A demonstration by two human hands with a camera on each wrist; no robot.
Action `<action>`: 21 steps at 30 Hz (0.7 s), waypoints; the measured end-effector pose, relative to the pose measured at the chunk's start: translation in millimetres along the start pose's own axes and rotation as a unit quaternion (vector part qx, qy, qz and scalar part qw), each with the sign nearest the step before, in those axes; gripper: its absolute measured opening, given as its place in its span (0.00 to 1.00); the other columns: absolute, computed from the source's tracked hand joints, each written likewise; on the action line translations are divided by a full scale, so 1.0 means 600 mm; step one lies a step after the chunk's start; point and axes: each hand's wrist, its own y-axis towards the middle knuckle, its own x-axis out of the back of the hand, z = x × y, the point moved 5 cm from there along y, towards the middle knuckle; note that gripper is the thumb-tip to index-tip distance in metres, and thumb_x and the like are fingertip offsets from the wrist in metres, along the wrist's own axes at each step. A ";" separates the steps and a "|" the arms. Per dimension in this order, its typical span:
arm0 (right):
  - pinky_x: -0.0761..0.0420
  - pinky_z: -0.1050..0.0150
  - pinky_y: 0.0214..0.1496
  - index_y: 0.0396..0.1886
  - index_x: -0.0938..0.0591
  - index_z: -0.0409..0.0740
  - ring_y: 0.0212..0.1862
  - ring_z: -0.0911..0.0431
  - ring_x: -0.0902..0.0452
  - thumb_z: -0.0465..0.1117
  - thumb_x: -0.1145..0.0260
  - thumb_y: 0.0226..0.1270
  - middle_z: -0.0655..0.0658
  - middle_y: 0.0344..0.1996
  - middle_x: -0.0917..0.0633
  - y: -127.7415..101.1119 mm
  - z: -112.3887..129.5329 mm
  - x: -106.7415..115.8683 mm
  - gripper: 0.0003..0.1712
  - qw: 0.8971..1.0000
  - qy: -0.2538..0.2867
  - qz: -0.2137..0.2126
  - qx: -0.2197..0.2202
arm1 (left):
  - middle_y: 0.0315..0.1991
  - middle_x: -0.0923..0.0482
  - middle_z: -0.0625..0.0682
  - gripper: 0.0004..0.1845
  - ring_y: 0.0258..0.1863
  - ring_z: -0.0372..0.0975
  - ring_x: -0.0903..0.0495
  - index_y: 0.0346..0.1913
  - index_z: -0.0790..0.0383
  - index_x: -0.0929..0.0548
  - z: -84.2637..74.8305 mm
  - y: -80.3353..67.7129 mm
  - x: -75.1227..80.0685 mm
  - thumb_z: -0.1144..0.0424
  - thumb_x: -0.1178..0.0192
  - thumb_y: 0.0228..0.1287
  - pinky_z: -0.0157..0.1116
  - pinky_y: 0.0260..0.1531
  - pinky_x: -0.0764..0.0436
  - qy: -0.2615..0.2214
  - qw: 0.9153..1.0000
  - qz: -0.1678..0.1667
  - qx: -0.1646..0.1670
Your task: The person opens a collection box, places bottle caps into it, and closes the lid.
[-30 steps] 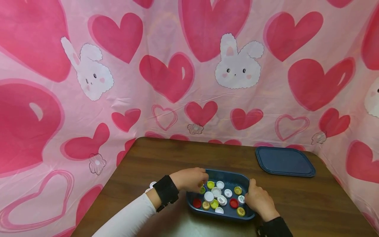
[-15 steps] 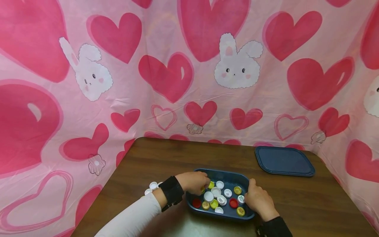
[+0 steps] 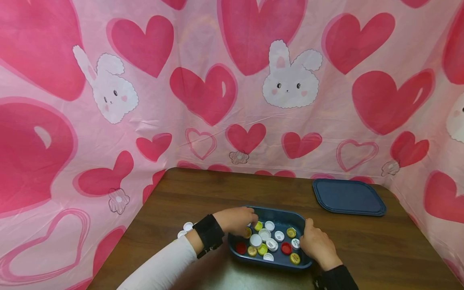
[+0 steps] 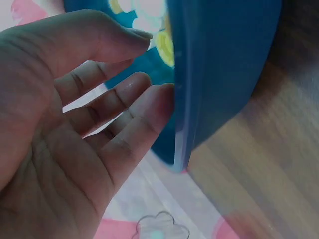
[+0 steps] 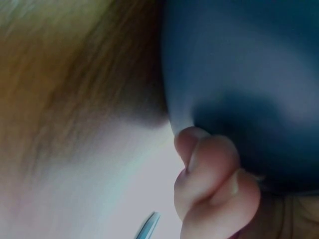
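Note:
A dark blue tub (image 3: 270, 264) holds several bottle caps: white ones such as this cap (image 3: 255, 241), red ones like this cap (image 3: 286, 248), and yellow and gold ones. Over the tub's left end is my left hand (image 3: 235, 220), its fingers loosely bent. In the left wrist view the thumb stands apart from the fingertips, with nothing between them. A gold cap (image 3: 248, 233) lies just below those fingers. My right hand (image 3: 319, 245) grips the tub's right rim. In the right wrist view its fingers (image 5: 214, 164) curl against the tub's outer wall.
White caps (image 3: 187, 226) lie on the wooden table (image 3: 203, 189) left of the tub, partly hidden by the left wrist. A flat blue lid (image 3: 349, 197) rests at the back right. A heart-and-rabbit cloth (image 3: 246, 100) hangs behind the table.
Over the tub's left end, my left hand has shifted slightly. A gold cap now lies under its fingers, where a greenish one showed a second ago. My right hand keeps its place.

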 end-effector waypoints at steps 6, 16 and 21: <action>0.22 0.47 0.35 0.54 0.35 0.29 0.33 0.45 0.21 0.37 0.39 0.67 0.34 0.34 0.18 -0.002 0.001 0.002 0.23 1.000 -0.001 0.004 -0.003 | 0.47 0.21 0.46 0.17 0.43 0.33 0.25 0.53 0.52 0.14 0.021 -0.020 0.019 0.61 0.28 0.60 0.31 0.47 0.18 -0.031 0.999 -0.027 0.010; 0.22 0.45 0.36 0.54 0.35 0.30 0.35 0.42 0.21 0.38 0.39 0.66 0.32 0.36 0.17 0.000 0.001 0.001 0.23 1.000 -0.005 -0.003 0.001 | 0.42 0.22 0.48 0.15 0.39 0.35 0.25 0.51 0.57 0.15 0.071 -0.074 0.043 0.66 0.31 0.62 0.31 0.42 0.19 -0.033 0.996 -0.084 0.025; 0.22 0.44 0.37 0.55 0.35 0.30 0.36 0.41 0.21 0.39 0.39 0.67 0.31 0.37 0.17 0.000 0.000 0.000 0.24 1.000 -0.006 -0.001 0.002 | 0.41 0.22 0.50 0.16 0.37 0.37 0.24 0.49 0.58 0.16 0.110 -0.103 0.037 0.67 0.29 0.58 0.34 0.40 0.18 -0.030 0.994 -0.094 0.045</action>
